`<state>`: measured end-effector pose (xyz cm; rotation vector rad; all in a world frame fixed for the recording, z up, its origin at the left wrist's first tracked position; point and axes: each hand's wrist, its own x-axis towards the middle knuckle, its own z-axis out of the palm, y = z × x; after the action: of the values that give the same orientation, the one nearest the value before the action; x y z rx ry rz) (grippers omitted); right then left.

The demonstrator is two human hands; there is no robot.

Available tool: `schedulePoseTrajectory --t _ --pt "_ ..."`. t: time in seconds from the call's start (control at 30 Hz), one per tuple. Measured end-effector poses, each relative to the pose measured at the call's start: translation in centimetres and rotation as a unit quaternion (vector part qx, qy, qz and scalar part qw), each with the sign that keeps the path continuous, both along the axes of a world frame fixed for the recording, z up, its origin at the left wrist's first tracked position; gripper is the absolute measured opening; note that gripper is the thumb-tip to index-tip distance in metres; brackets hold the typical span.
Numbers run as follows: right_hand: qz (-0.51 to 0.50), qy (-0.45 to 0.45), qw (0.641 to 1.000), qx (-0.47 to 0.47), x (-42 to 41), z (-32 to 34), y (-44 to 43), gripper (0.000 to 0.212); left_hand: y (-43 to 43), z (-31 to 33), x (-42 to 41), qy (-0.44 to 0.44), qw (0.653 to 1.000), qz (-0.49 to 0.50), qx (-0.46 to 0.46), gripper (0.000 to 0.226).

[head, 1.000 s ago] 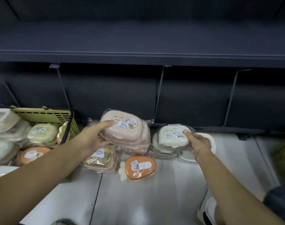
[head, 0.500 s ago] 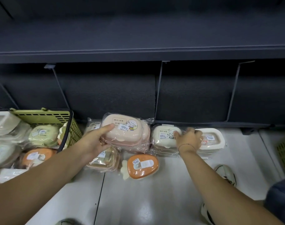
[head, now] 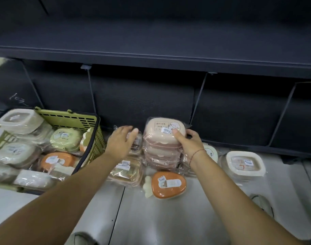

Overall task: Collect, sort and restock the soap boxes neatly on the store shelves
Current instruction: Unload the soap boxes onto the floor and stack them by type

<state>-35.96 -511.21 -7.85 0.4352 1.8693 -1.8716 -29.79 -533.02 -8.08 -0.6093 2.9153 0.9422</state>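
Note:
A stack of pink soap boxes [head: 160,147] in clear wrap stands on the grey bottom shelf [head: 168,218]. My right hand [head: 188,142] grips the top pink box from its right side, thumb on the lid. My left hand [head: 122,140] hovers with fingers spread over a clear-lidded soap box [head: 136,144] left of the stack. Another clear brown box [head: 126,171] lies nearer me. An orange carrot-shaped box [head: 168,184] lies in front of the stack. A cream box [head: 211,152] is partly hidden behind my right wrist. A white square box [head: 244,165] sits to the right.
A green basket [head: 76,119] full of wrapped soap boxes stands at the left on the shelf. A dark upper shelf [head: 151,55] overhangs, with wire dividers [head: 199,98] against the dark back wall. A shoe [head: 262,204] shows at the lower right.
My right hand left the cream box and moved left onto the pink stack. My left hand let go of the pink box and shifted left over the clear-lidded box.

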Motion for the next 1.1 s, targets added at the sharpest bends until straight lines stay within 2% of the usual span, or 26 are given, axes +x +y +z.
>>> schedulePoseTrajectory --t 0.03,0.1,0.2,0.33,0.47,0.53,0.63,0.7,0.77,0.83,0.9,0.97,1.03,1.1 --pt "0.01 0.003 1.0 0.014 -0.1 -0.2 -0.3 0.064 -1.0 -1.3 0.4 -0.057 0.996 -0.043 -0.057 0.061" --pt "0.02 0.007 0.998 0.052 -0.2 -1.0 -0.7 0.063 -2.1 -3.6 1.1 -0.148 0.98 -0.094 -0.097 0.063" --pt "0.014 0.0 0.992 0.129 -0.2 -2.3 -1.3 0.064 -2.1 -4.3 1.5 -0.15 0.977 -0.113 -0.099 0.063" --pt "0.02 0.002 0.982 0.187 0.4 -2.3 -1.6 0.086 -2.2 -3.4 1.0 -0.159 0.975 -0.114 -0.102 0.062" --pt "-0.035 0.115 0.959 0.257 0.8 -0.3 -2.5 0.071 -3.8 -0.4 0.3 -0.18 0.963 -0.167 -0.114 0.068" --pt "-0.043 0.212 0.948 0.232 1.7 1.4 -4.5 0.061 -6.1 2.3 -0.1 -0.157 0.971 -0.161 -0.079 0.072" --pt "0.026 0.313 0.938 0.147 4.0 3.5 -9.8 0.046 -11.6 5.2 0.2 -0.071 0.995 -0.061 -0.018 0.067" --pt "0.122 0.325 0.933 0.098 5.6 3.9 -14.2 0.042 -16.2 5.7 1.3 -0.026 0.999 0.044 -0.008 0.062" --pt "0.223 0.307 0.922 0.076 6.5 3.1 -19.0 0.043 -21.1 4.9 3.2 0.011 0.987 0.163 0.003 0.055" --pt "0.314 0.279 0.904 0.079 6.7 1.4 -23.9 0.048 -26.0 3.6 5.1 0.039 0.955 0.289 0.053 0.058" --pt "0.375 0.25 0.887 0.097 6.1 -0.3 -28.5 0.06 -30.4 2.0 6.5 0.044 0.909 0.397 0.114 0.07" --pt "0.416 0.23 0.869 0.138 4.9 -1.9 -32.9 0.074 -33.9 0.5 7.2 0.053 0.863 0.466 0.188 0.081" --pt "0.471 0.238 0.822 0.216 3.5 -3.4 -36.5 0.083 -36.6 -0.9 6.9 0.067 0.822 0.497 0.269 0.089" --pt "0.527 0.273 0.744 0.307 2.3 -4.9 -39.4 0.084 -38.5 -2.0 6.3 0.084 0.789 0.511 0.331 0.092"
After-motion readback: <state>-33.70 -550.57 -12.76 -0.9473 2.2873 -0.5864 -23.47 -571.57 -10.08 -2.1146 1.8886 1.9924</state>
